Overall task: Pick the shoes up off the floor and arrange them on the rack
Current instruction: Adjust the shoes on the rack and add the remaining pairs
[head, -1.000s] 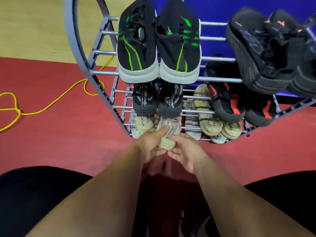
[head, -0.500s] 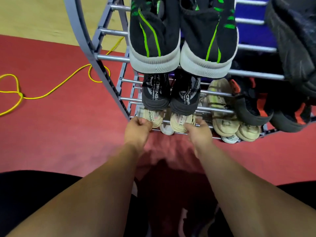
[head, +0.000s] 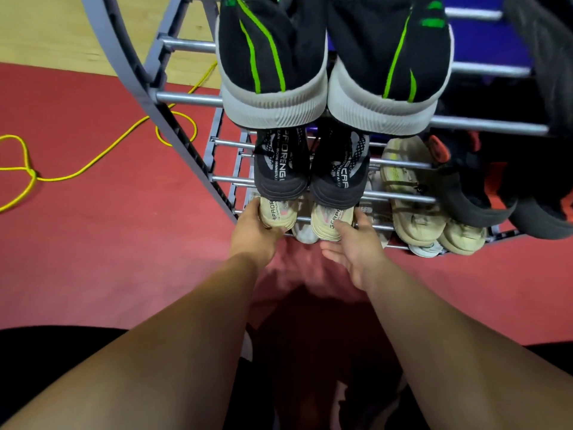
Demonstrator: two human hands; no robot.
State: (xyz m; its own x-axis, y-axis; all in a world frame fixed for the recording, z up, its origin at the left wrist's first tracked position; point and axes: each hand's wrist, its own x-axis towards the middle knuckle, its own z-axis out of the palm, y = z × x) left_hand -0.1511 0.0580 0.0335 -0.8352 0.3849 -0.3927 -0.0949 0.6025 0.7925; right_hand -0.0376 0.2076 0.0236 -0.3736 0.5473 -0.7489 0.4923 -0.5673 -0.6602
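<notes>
On the bottom shelf of the rack (head: 186, 99), the left hand (head: 252, 235) gripped the heel of the left tan shoe (head: 277, 214), and the right hand (head: 353, 246) held the right tan shoe (head: 330, 220). Both shoes needed a slow, even push, toes straight in, side by side.

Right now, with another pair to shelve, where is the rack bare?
Bare top bars lie between the black-and-green pair and the dark shoes at right; a narrower strip lies left of that pair, by the grey frame. The bottom tier is crowded: left hand and right hand hold beige shoes there.
</notes>
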